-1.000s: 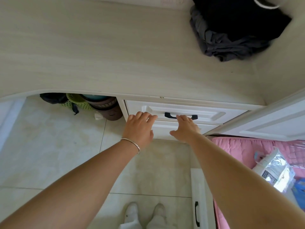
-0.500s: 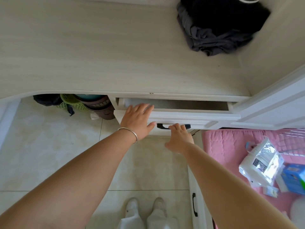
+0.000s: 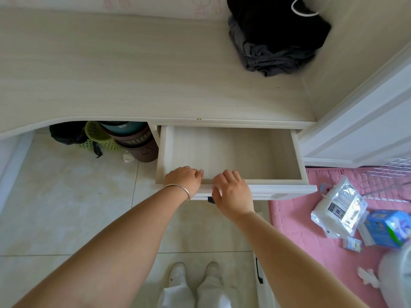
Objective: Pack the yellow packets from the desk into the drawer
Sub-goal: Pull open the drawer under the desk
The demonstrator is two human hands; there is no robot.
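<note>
The white drawer [image 3: 231,152] under the pale wooden desk [image 3: 133,74] stands pulled far out, and its inside is bare. My left hand [image 3: 183,180], with a silver bangle on the wrist, curls its fingers over the top of the drawer front near its left end. My right hand [image 3: 233,194] grips the drawer front beside it, with the thumb down by the black handle [image 3: 210,200]. I see no yellow packets on the desk or anywhere else in view.
Dark folded clothes [image 3: 273,36] lie at the desk's back right corner. Plastic baskets [image 3: 124,138] sit on the floor under the desk, left of the drawer. At the right are a white cabinet door [image 3: 367,121] and a pink mat [image 3: 300,230] with a plastic bag [image 3: 338,205], a blue box [image 3: 387,230] and a wire rack [image 3: 389,181].
The drawer went from shut to fully pulled out toward me. Both hands came back with its front, and my fingers now hook over its top edge.
</note>
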